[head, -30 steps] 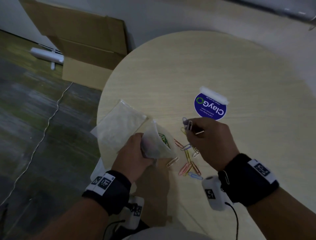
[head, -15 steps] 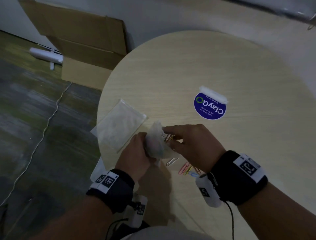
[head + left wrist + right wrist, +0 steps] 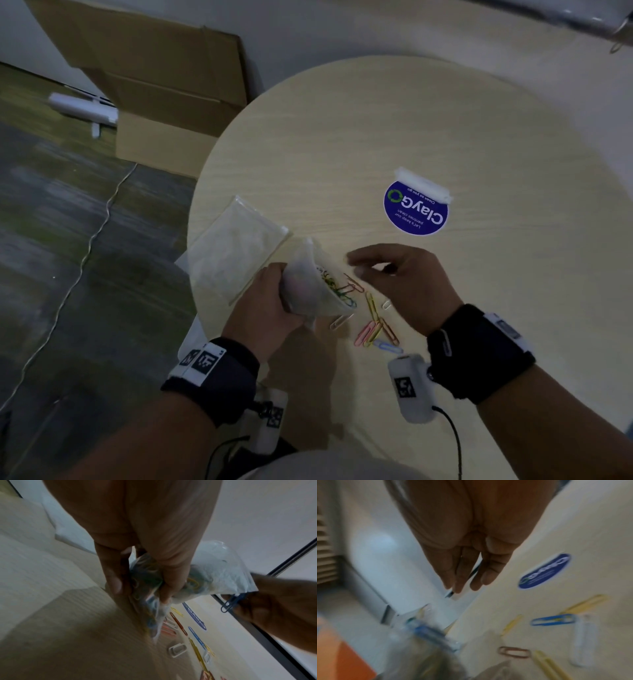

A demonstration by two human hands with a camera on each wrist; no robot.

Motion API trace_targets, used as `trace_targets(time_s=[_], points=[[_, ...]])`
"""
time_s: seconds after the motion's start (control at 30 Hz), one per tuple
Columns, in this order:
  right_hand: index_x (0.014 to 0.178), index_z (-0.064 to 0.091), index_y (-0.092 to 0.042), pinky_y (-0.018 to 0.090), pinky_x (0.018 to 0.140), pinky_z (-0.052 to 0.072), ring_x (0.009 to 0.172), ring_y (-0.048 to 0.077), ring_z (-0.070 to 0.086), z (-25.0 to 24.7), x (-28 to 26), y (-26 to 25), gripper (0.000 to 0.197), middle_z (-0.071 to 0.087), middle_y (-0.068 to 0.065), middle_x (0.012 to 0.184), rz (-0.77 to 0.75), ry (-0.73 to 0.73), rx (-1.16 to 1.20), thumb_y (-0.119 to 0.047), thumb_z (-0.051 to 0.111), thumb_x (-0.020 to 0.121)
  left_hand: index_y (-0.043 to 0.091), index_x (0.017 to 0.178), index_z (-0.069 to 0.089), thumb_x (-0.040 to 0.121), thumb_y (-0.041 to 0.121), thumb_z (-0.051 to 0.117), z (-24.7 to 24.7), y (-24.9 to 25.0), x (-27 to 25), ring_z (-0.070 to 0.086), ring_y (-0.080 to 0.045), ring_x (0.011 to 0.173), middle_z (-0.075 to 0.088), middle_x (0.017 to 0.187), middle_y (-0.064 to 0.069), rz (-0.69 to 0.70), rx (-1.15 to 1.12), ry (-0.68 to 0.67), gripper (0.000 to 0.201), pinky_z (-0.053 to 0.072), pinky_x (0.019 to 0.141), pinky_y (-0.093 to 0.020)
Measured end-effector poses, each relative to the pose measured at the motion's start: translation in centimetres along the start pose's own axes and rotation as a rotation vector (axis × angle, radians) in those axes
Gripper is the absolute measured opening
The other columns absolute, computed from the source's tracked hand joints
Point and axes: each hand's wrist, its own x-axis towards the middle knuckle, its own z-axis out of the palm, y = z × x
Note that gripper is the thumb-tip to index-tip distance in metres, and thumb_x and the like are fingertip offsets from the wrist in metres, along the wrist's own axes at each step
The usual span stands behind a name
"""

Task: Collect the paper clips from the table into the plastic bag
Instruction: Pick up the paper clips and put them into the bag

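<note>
My left hand (image 3: 270,294) grips a small clear plastic bag (image 3: 308,284) by its lower part, mouth tilted right, with several coloured clips inside. In the left wrist view the fingers (image 3: 171,582) squeeze the bag (image 3: 219,572), and a blue clip (image 3: 231,601) sits at its mouth against my right hand. My right hand (image 3: 356,265) hovers just right of the bag mouth, fingers loose and straight (image 3: 464,585), nothing pinched. Several loose paper clips (image 3: 373,329) lie on the table below both hands, seen again as paper clips (image 3: 178,624) and as paper clips (image 3: 553,619).
A second, flat plastic bag (image 3: 236,246) lies at the left edge of the round wooden table (image 3: 445,120). A blue round sticker (image 3: 416,212) is stuck beyond my right hand. Cardboard (image 3: 154,68) leans on the wall left of the table.
My right hand carried clips from the table to the bag mouth, then drew back a little to the right with its fingers loosened. The left hand kept holding the bag.
</note>
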Motion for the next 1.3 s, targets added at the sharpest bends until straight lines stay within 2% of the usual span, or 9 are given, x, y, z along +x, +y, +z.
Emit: trace_targets(time_s=[0.1,0.2,0.33,0.43,0.6,0.83,0.97,1.17,1.3], points=[[0.104,0.069,-0.030,0.024,0.076,0.051,0.085,0.006,0.065,-1.9,-1.3,4.0,0.031,0.071,-0.011,0.100,0.138,0.159,-0.108,-0.026,0.078,0.074,0.035,0.117,0.048,0.064,0.032,0.089,-0.4,-0.9,-0.3,0.057,-0.011,0.105,0.056,0.115,0.012,0.020,-0.041,0.028,0.067,0.049,0.081,-0.027],[0.131,0.052,-0.017,0.042,0.100,0.042,0.114,0.028,0.052,-2.3,-3.2,8.1,0.082,0.054,0.006,0.127,0.213,0.104,-0.513,-0.048,0.082,0.061,0.037,0.115,0.049,0.061,0.030,0.091,-1.2,-1.7,-0.8,0.058,-0.008,0.104,0.058,0.114,0.013,0.020,-0.051,0.055,0.069,0.048,0.079,-0.025],[0.136,0.040,-0.016,0.043,0.099,0.041,0.121,0.032,0.039,0.0,-5.1,9.4,0.115,0.042,0.004,0.134,0.269,-0.004,-0.683,-0.079,0.067,0.044,0.037,0.109,0.049,0.054,0.026,0.094,-1.8,-2.3,-1.3,0.059,-0.008,0.098,0.060,0.105,0.019,0.010,-0.050,0.078,0.072,0.049,0.074,-0.024],[0.123,0.053,-0.018,0.042,0.091,0.046,0.107,0.031,0.041,2.1,-5.9,9.0,0.082,0.046,0.005,0.122,0.127,-0.059,-0.698,-0.063,0.068,0.055,0.037,0.107,0.048,0.056,0.022,0.094,-1.9,-2.2,-1.5,0.058,-0.006,0.094,0.055,0.098,0.027,0.002,-0.042,0.069,0.070,0.046,0.070,-0.020],[0.087,0.066,-0.019,0.035,0.072,0.041,0.074,0.029,0.054,3.9,-6.4,9.5,0.019,0.058,0.004,0.083,-0.208,-0.017,-0.732,-0.017,0.074,0.070,0.036,0.109,0.049,0.054,0.022,0.094,-1.6,-2.2,-1.4,0.061,-0.011,0.099,0.058,0.105,0.017,-0.001,-0.046,0.081,0.072,0.052,0.079,-0.032],[0.072,0.064,-0.014,0.029,0.054,0.048,0.061,0.030,0.061,3.8,-4.1,7.6,0.018,0.059,0.007,0.068,-0.082,-0.127,-0.751,-0.011,0.078,0.061,0.033,0.114,0.051,0.056,0.027,0.091,-1.0,-1.8,-1.4,0.061,-0.014,0.104,0.060,0.115,0.008,0.014,-0.051,0.067,0.070,0.054,0.084,-0.037],[0.080,0.068,-0.017,0.036,0.066,0.049,0.076,0.035,0.063,3.0,-2.6,7.3,0.014,0.062,0.012,0.082,0.068,-0.083,-0.576,-0.022,0.058,0.073,0.031,0.113,0.052,0.058,0.025,0.092,-0.9,-1.7,-1.2,0.061,-0.013,0.102,0.060,0.112,0.009,0.019,-0.041,0.088,0.069,0.052,0.081,-0.033],[0.080,0.072,-0.021,0.006,0.064,0.043,0.068,0.005,0.064,0.2,-1.3,1.0,0.010,0.070,-0.005,0.074,0.033,0.222,-0.118,-0.011,0.073,0.077,0.032,0.119,0.050,0.060,0.029,0.091,-0.5,-1.3,-0.8,0.059,-0.013,0.108,0.058,0.118,0.010,-0.013,-0.040,0.053,0.072,0.054,0.089,-0.038],[0.087,0.075,-0.022,0.015,0.071,0.049,0.073,0.003,0.066,1.1,-0.2,-3.3,0.009,0.074,-0.006,0.082,-0.070,0.115,-0.041,-0.018,0.072,0.080,0.033,0.120,0.048,0.058,0.029,0.091,-0.1,-0.7,-0.5,0.058,-0.014,0.110,0.058,0.118,0.009,-0.026,-0.035,0.043,0.075,0.052,0.092,-0.036]])
